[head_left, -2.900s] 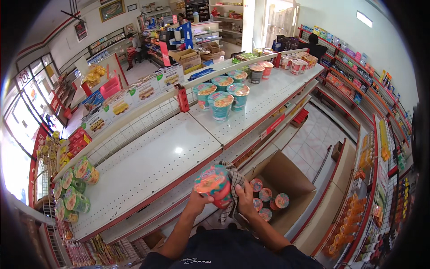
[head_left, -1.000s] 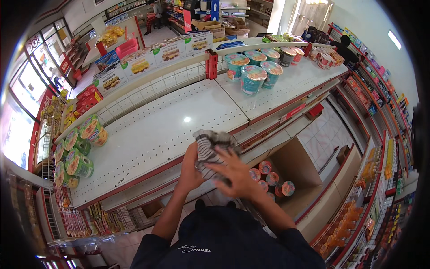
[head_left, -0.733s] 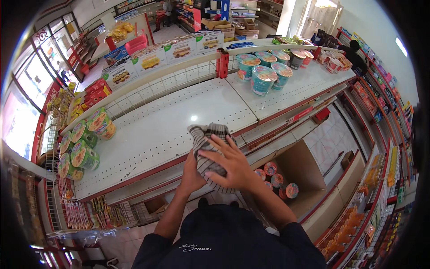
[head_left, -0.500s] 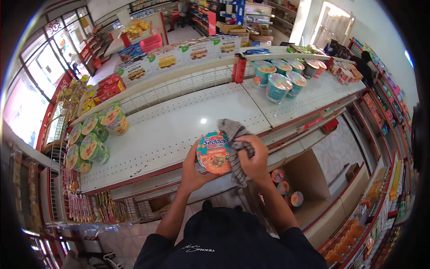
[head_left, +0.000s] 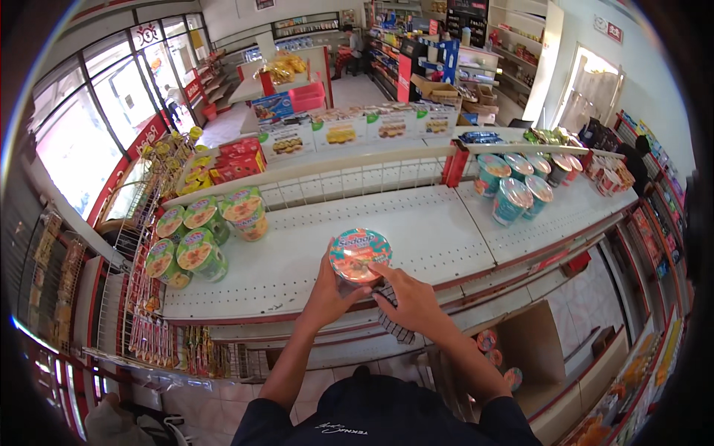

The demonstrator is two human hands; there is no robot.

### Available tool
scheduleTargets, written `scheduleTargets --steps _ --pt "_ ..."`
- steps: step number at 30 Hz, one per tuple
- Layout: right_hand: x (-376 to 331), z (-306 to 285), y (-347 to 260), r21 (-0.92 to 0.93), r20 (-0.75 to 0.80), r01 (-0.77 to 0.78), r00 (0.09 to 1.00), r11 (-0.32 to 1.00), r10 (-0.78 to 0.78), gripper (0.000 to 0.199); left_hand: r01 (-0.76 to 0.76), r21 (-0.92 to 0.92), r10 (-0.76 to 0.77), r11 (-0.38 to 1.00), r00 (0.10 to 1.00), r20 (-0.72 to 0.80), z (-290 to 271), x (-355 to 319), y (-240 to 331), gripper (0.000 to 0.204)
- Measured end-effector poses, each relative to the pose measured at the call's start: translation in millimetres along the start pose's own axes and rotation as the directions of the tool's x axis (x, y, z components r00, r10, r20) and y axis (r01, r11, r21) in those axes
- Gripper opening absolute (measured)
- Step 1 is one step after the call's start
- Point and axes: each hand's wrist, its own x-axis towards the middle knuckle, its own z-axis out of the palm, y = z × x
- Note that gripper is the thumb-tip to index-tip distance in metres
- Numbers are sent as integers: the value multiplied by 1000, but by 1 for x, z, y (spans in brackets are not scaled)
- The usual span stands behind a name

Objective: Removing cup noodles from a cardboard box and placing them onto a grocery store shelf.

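- We hold a noodle cup [head_left: 360,255] with an orange lid just above the front part of the white shelf [head_left: 416,230], near its red front edge.
- Our left hand [head_left: 331,290] cups its near side and underside, the grip wrapped around the cup wall.
- Our right hand [head_left: 413,297] lies at its right — fingers stretched onto the lid rim, while the grip also pins a checked cloth [head_left: 393,321] against the palm.
- Open room: the shelf is bare from the cup back to the wire rail [head_left: 357,178], and to either side.
- On the left, green-lidded cups [head_left: 197,238] stand well apart from ours; on the right, teal cups [head_left: 517,189] stand beyond the red divider [head_left: 455,163].
- Below right, a cardboard box [head_left: 535,349] sits on the floor — our right forearm covers part of it, and only a few cup lids inside show.
- Most of the cloth is hidden under the right hand, and the cup's base is hidden too.
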Motion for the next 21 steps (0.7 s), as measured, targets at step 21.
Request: scheduleTargets --steps 21 --pt "171 52 45 103 -64 -107 991 989 114 51 -128 694 63 709 991 119 -52 -6 -18 69"
